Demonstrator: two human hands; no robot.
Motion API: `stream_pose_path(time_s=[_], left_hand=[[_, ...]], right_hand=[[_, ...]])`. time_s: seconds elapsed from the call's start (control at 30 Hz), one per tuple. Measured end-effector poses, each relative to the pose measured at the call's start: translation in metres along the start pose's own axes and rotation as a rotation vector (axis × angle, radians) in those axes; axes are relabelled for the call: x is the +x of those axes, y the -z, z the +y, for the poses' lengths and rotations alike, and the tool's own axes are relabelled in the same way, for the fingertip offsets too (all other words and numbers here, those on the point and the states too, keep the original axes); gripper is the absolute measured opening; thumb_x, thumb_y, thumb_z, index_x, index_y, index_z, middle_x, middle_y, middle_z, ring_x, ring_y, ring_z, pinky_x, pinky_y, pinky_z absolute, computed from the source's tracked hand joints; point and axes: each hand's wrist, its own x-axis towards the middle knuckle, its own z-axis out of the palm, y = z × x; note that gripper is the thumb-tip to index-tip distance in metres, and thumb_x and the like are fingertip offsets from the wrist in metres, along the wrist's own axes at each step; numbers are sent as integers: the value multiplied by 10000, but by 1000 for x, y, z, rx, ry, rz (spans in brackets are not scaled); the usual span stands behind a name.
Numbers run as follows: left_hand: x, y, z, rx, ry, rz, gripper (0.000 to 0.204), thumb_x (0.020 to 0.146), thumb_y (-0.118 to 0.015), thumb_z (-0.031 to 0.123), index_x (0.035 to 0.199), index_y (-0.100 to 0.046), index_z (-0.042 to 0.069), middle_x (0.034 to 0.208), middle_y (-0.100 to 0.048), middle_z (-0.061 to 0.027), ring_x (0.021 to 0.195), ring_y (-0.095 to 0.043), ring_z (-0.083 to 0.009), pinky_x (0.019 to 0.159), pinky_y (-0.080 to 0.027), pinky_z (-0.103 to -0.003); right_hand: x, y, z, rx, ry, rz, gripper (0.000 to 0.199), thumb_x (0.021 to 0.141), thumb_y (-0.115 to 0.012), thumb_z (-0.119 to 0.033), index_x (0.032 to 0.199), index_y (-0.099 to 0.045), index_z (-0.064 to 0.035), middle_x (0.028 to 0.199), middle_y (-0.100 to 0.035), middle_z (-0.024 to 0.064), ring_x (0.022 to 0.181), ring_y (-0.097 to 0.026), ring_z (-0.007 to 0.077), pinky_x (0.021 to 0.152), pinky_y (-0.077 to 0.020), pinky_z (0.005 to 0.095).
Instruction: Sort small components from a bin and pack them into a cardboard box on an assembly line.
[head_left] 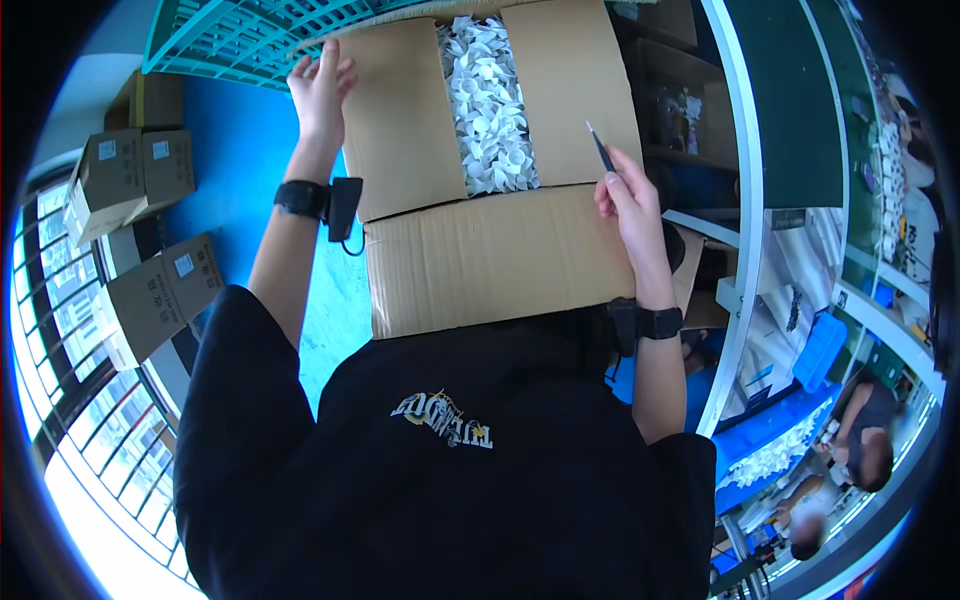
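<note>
While the view looks straight down over a black shirt, here is the scene from left to right.

Far left: two small sealed cardboard boxes (130,180) and another closed box (160,298) sit on the blue floor (235,160) beside the windows, well apart from the work.

Left hand: the left hand (322,88) is up at the far left corner of the big carton, fingers spread and straight, resting against the edge of the left flap (400,115); its grip is apart and clamps nothing. A black wrist strap with a small device shows below it.

Carton: the large cardboard carton (500,260) stands right in front of the person, touching the shirt, with a teal plastic crate (250,35) behind it.

Opening: the two top flaps stand parted, and a strip of white plastic parts (490,100) shows between them, packed close up to the top.

Right hand: the right hand (628,205) rests on the right flap (570,90) near its near edge, grip together on a thin dark blade or pen (601,148) that points up and away; which of the two, it is too small to tell.

Progress: judging by the gap, the seam is already open; the flaps are not yet folded fully back, and the white parts look untouched.

Far right: a green counter (790,100) runs past, and other people work at a blue tray (770,440) lower right.
</note>
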Motion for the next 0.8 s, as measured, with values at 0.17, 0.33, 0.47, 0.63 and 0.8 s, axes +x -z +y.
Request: stream_pose_path(time_s=[0.17, 0.33, 0.47, 0.63, 0.8], left_hand=[[-47, -3, -36, 106, 264, -324, 464, 918, -642, 295, 1273, -462, 56, 1007, -615, -45, 862, -642, -168, 787, -517, -326], [-104, -58, -36, 890, -431, -784, 408, 852, -683, 275, 1198, -552, 104, 984, -598, -82, 937, -616, -272, 828, -498, -380], [-127, -81, -30, 1106, -706, -925, 418, 819, -700, 303, 1182, -579, 135, 1102, -562, -118, 1051, -558, -326, 893, -472, -411], [-119, -96, -44, 1195, -734, -1005, 402, 783, -722, 343, 1117, -599, 156, 1157, -537, -128, 1117, -509, -346, 934, -438, -449], [-123, -95, -47, 1241, -847, -987, 368, 778, -728, 331, 1072, -614, 141, 1116, -564, -123, 1092, -512, -322, 946, -403, -462]], right_hand=[[-4, -7, 2, 324, 86, 153, 294, 950, -533, -121, 1231, -497, -42, 927, -654, 79, 668, -546, 69, 585, -432, 197], [-6, -12, 5, 215, 288, 147, 343, 938, -540, -95, 1267, -457, -42, 978, -662, 100, 684, -562, 73, 589, -447, 203], [-5, -12, 11, 268, 316, 154, 318, 940, -544, -90, 1246, -478, -35, 976, -665, 102, 690, -574, 77, 589, -460, 211], [-8, -3, 18, 416, 229, 166, 252, 955, -544, -102, 1192, -531, -18, 908, -669, 84, 692, -581, 78, 587, -473, 218], [-11, -9, 28, 236, 342, 308, 207, 939, -591, -145, 1060, -642, 15, 851, -678, 45, 764, -624, 100, 677, -504, 266]])
